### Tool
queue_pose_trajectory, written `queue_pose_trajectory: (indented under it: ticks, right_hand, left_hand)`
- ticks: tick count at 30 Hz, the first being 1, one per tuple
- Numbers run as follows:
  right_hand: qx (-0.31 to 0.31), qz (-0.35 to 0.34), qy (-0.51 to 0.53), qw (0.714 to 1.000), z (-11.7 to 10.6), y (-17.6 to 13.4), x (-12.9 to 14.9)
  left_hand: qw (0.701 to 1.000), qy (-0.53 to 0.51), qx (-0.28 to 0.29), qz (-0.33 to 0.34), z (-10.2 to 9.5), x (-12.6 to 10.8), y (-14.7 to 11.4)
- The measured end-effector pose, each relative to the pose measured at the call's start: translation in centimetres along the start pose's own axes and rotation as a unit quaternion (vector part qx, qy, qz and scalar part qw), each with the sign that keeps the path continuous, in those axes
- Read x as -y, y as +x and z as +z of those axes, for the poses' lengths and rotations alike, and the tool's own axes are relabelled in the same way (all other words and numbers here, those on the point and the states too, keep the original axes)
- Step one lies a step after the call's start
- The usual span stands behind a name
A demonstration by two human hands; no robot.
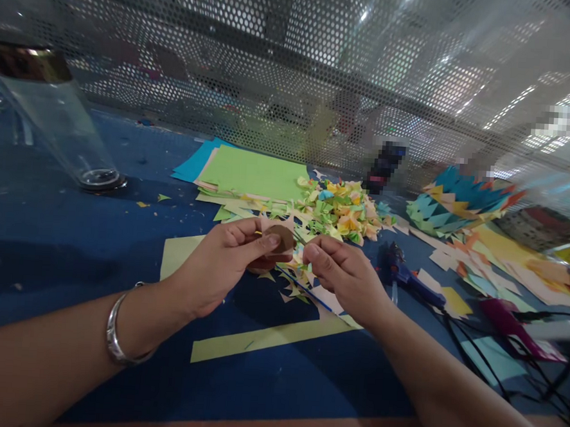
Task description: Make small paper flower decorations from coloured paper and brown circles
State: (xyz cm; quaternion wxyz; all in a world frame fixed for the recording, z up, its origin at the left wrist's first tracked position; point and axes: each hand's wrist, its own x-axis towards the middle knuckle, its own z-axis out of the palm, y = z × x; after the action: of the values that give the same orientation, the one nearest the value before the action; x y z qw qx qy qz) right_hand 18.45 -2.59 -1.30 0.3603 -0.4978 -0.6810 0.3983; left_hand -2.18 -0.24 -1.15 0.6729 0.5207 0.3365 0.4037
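My left hand (228, 261), with a silver bangle at its wrist, pinches a small brown cardboard piece (281, 240) with a rounded edge between thumb and fingers. Pale pink paper shows just behind the cardboard. Close by on the right, the thumb and fingers of my right hand (339, 271) are pinched around a thin, dark, slender tool (299, 238); its tip points at the cardboard, and most of it is hidden in the fingers. Beneath both hands lie cut paper scraps, a thin blue stick (309, 291) and a pale yellow paper strip (258, 341).
Behind the hands are stacked coloured sheets (258, 173) and a heap of folded paper pieces (347, 211). A glass bottle (73, 123) stands left. To the right are a blue glue gun (411, 276), a purple power strip (519, 331), cables and a paper crown (459, 201). Perforated metal screens the back.
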Motion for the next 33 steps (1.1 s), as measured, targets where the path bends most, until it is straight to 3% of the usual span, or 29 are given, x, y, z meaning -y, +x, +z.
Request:
queue_pose_trajectory:
  ticks: [20,33]
  right_hand:
    - [0.013,-0.016,-0.004,1.0,0.01,-0.29,0.54]
    - [0.014,-0.029,-0.035,0.999,-0.33,-0.35,0.51]
  left_hand:
    - [0.998,-0.039,0.048,-0.004,0.48,-0.31,-0.25]
    - [0.996,0.077,0.032,0.04,0.17,-0.53,-0.45]
